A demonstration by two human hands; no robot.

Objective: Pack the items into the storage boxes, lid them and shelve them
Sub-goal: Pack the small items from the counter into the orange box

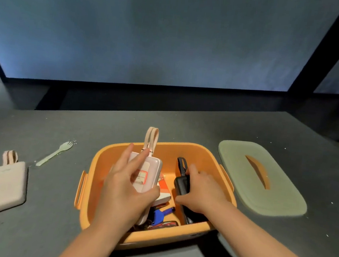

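The left hand [126, 188] grips a pink power bank [147, 174] over the orange box [207, 152], thumb curled round it, fingers lying straighter. The right hand [202, 190] clutches a black power bank [182, 184] inside the box, at 3 o'clock from the pink one. At 9 o'clock lies another pink power bank [3, 185], a fork [55, 154] beyond. The green lid [261, 178] rests at 2 o'clock.
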